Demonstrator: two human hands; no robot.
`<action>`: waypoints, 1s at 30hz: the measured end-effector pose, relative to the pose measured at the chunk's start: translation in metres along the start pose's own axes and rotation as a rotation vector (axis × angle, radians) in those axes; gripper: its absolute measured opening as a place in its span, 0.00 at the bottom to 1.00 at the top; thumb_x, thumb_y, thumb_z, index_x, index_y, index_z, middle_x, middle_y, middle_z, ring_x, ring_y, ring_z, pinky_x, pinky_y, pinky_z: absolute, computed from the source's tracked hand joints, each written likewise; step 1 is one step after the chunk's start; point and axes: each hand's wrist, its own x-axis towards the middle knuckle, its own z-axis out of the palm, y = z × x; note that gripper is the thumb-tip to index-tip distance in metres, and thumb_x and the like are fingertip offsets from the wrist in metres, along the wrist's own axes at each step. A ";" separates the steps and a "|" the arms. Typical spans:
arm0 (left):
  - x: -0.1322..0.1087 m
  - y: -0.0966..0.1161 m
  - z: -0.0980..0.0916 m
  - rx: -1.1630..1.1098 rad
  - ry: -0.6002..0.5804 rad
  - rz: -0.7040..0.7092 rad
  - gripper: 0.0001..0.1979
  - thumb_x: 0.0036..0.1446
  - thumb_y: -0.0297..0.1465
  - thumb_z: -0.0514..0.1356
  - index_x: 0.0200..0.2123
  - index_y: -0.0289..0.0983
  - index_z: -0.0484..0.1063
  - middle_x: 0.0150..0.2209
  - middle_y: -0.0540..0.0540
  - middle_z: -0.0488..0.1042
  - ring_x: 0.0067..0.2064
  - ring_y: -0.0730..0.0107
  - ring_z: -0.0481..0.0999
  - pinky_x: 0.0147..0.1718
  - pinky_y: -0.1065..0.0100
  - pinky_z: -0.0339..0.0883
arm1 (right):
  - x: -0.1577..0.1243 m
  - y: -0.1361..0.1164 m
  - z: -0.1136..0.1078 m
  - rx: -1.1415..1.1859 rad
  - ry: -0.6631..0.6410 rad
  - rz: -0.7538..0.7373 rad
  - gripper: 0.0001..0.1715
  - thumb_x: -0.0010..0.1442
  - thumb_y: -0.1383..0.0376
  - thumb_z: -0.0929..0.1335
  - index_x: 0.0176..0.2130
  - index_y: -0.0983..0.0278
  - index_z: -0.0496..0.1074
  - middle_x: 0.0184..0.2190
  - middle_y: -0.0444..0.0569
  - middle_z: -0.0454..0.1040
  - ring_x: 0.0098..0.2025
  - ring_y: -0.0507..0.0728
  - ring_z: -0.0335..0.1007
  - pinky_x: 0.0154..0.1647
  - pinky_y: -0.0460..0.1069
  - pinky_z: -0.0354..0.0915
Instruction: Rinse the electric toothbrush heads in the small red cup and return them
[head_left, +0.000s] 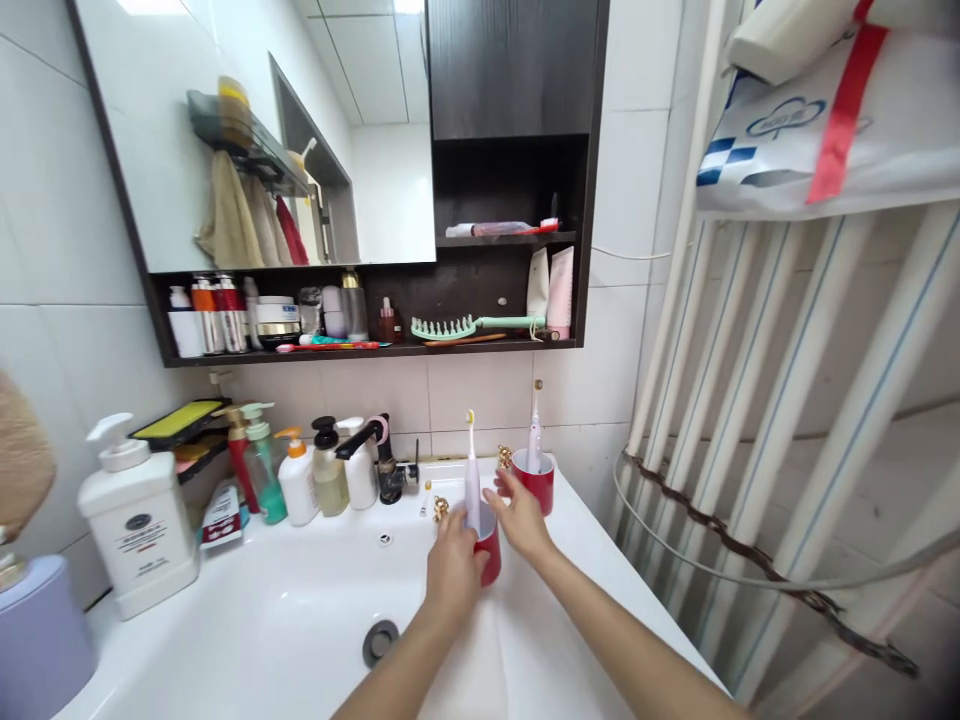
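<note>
A red cup with a pale inside stands at the right of the sink, a white electric toothbrush upright in it. My left hand is closed round the cup's left side, thumb toward the front. On the cup's other side, my right hand has its fingers apart near the rim and holds nothing; whether a fingertip touches the cup I cannot tell. Behind it is a second red cup with another electric toothbrush. Small gold ornaments sit by the cups.
The white sink has a black faucet. Several pump bottles line its back left, with a large white one in front. A dark mirror cabinet overhangs the counter. White pipes rise at the right.
</note>
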 end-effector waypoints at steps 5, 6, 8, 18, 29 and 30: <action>-0.051 -0.004 0.003 -0.012 -0.041 -0.066 0.15 0.40 0.26 0.49 0.35 0.37 0.65 0.49 0.48 0.53 0.51 0.68 0.48 0.46 0.70 0.48 | -0.041 -0.012 0.033 0.027 -0.135 0.050 0.13 0.40 0.64 0.62 0.30 0.64 0.65 0.24 0.47 0.70 0.25 0.53 0.63 0.27 0.47 0.58; -0.057 -0.005 0.004 -0.014 -0.042 -0.080 0.14 0.40 0.26 0.49 0.34 0.37 0.65 0.50 0.49 0.53 0.51 0.68 0.47 0.45 0.69 0.49 | -0.046 -0.013 0.036 0.023 -0.139 0.059 0.10 0.40 0.65 0.61 0.28 0.64 0.65 0.22 0.47 0.69 0.24 0.53 0.63 0.26 0.47 0.57; -0.067 -0.008 0.006 -0.019 -0.042 -0.101 0.14 0.39 0.26 0.49 0.33 0.36 0.66 0.50 0.49 0.52 0.52 0.67 0.47 0.45 0.69 0.49 | -0.052 -0.016 0.039 0.019 -0.144 0.066 0.07 0.40 0.66 0.61 0.24 0.63 0.65 0.20 0.46 0.69 0.23 0.53 0.62 0.25 0.47 0.56; -0.084 -0.014 0.014 -0.062 -0.019 -0.125 0.18 0.38 0.24 0.48 0.37 0.37 0.63 0.50 0.48 0.53 0.51 0.66 0.49 0.45 0.67 0.49 | -0.046 -0.054 0.016 0.105 -0.081 0.015 0.09 0.43 0.63 0.59 0.28 0.64 0.63 0.22 0.45 0.67 0.26 0.54 0.61 0.28 0.47 0.57; -0.123 -0.011 -0.049 -1.088 -0.067 -0.301 0.21 0.47 0.42 0.38 0.31 0.33 0.60 0.26 0.43 0.68 0.27 0.70 0.68 0.28 0.66 0.59 | -0.097 -0.112 -0.023 0.697 -0.418 0.293 0.17 0.42 0.59 0.63 0.33 0.65 0.62 0.25 0.47 0.67 0.27 0.53 0.64 0.26 0.48 0.60; -0.128 -0.007 -0.051 -1.233 -0.182 -0.335 0.23 0.46 0.44 0.37 0.30 0.33 0.60 0.22 0.45 0.67 0.22 0.72 0.67 0.23 0.68 0.58 | -0.107 -0.112 -0.020 0.737 -0.468 0.341 0.16 0.43 0.59 0.63 0.33 0.65 0.62 0.24 0.47 0.67 0.26 0.53 0.64 0.23 0.46 0.60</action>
